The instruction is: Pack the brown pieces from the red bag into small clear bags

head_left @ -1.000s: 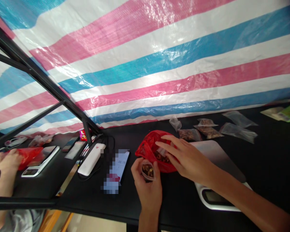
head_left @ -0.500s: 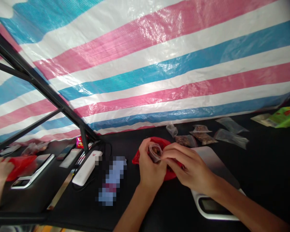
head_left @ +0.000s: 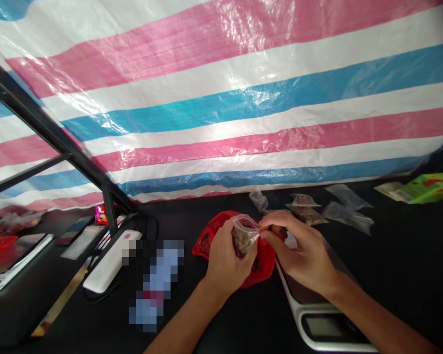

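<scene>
A small clear zip-lock bag (head_left: 244,240) with brownish pieces inside stands upright, its mouth open at the top. My left hand (head_left: 225,263) is closed round its body. With thumb and fingertips, my right hand (head_left: 304,253) pinches the right edge of the bag's mouth. Beneath both hands lies an open red plastic bag (head_left: 206,235), its contents mostly hidden. A kitchen scale (head_left: 302,312) with a grey plate and a display sits under my right wrist and forearm.
Filled small bags (head_left: 306,209) and flat clear bags (head_left: 349,216) lie behind the scale. A green package (head_left: 430,188) is at far right. Leftward are a blurred-out blue item (head_left: 157,285), a white power strip (head_left: 112,260), a black frame (head_left: 59,140) and another scale (head_left: 22,263).
The view has shifted, so most things sit lower or further left. The zip-lock bag is raised and more visible between my hands. The other person's hand at left has gone from view.
</scene>
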`<state>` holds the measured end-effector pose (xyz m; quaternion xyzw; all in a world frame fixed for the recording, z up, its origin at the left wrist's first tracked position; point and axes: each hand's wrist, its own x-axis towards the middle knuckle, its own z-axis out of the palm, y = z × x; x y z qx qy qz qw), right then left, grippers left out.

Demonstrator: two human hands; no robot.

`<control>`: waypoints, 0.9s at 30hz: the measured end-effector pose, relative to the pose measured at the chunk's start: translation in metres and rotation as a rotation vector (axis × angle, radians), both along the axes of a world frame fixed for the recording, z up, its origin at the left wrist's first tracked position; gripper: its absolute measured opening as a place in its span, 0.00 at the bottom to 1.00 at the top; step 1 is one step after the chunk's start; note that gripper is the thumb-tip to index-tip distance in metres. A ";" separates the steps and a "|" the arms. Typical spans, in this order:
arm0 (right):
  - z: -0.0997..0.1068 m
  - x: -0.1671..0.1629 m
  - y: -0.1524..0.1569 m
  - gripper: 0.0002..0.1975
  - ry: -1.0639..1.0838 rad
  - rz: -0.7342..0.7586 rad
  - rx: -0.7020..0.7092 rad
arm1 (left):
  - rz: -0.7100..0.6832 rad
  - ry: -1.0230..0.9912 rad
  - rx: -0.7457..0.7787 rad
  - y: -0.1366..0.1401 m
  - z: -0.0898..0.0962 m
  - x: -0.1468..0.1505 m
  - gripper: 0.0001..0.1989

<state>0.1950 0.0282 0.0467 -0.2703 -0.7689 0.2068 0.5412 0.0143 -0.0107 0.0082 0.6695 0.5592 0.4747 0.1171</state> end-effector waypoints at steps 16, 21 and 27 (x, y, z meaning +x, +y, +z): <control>-0.002 0.001 -0.003 0.14 -0.163 -0.010 0.074 | 0.070 0.074 0.175 -0.001 0.002 -0.010 0.22; -0.002 0.000 0.000 0.18 -0.182 0.057 0.019 | -0.065 0.049 0.153 0.000 0.010 -0.013 0.20; 0.007 0.005 0.004 0.02 -0.043 0.113 -0.202 | -0.236 0.056 0.015 -0.011 0.012 0.003 0.30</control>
